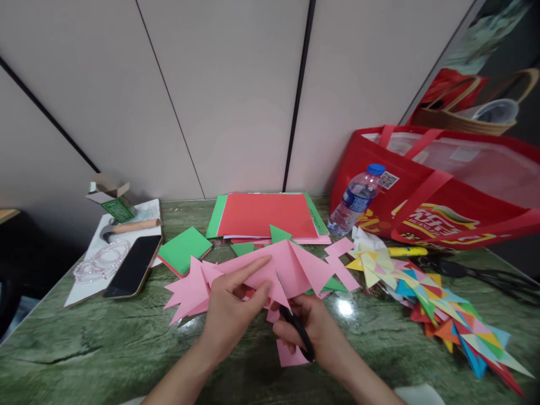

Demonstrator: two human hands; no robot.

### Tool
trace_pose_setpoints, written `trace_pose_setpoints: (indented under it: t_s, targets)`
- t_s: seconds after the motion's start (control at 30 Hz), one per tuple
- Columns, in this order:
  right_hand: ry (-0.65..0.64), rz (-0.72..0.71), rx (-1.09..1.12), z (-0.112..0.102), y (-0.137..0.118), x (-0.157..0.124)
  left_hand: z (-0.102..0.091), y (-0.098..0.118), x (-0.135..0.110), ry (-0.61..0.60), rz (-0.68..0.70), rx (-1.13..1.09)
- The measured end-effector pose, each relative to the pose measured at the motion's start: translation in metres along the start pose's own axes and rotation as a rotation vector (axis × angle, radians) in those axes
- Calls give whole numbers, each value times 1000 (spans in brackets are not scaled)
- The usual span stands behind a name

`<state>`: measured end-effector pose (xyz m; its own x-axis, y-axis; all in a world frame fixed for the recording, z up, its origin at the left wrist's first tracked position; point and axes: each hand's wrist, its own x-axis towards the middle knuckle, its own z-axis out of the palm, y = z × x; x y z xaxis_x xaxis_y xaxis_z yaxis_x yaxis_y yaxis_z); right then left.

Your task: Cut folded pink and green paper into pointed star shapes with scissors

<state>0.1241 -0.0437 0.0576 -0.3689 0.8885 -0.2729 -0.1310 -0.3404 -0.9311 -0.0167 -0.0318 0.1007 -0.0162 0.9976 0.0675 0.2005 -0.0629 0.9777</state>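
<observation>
A folded sheet of pink paper (248,264) with pointed edges is held above the table by my left hand (236,298), its thumb and fingers pinching the near side. My right hand (310,323) grips the black handles of a pair of scissors (298,332). The blades reach up into the pink paper, at a slit beside my left thumb. Pink scraps (290,354) lie beneath and beside the hands. Green paper pieces (280,233) show behind the pink sheet, partly covered by it.
A stack of red and green paper (270,215) lies at the back, and green squares (185,250) lie left of centre. A phone (134,267), sickle (134,226) and small box (112,199) sit left. Right are a water bottle (356,199), red bag (447,185) and colourful folded-paper stars (451,315).
</observation>
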Motion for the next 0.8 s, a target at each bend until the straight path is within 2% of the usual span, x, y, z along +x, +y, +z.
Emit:
trace_pose_setpoints:
  t_s: [0.33, 0.6, 0.7, 0.8]
  targets:
    - [-4, 26, 16, -1, 3, 0, 0, 8, 1, 17, -39, 8]
    - [-62, -74, 75, -2, -5, -1, 0, 4, 3, -31, -54, 9]
    - [-168, -16, 48, -7, -6, 1, -7, 5, 6, 11, -54, -18]
    - [-421, 46, 47, -16, -9, -3, -20, 7, 11, 187, 5, 5]
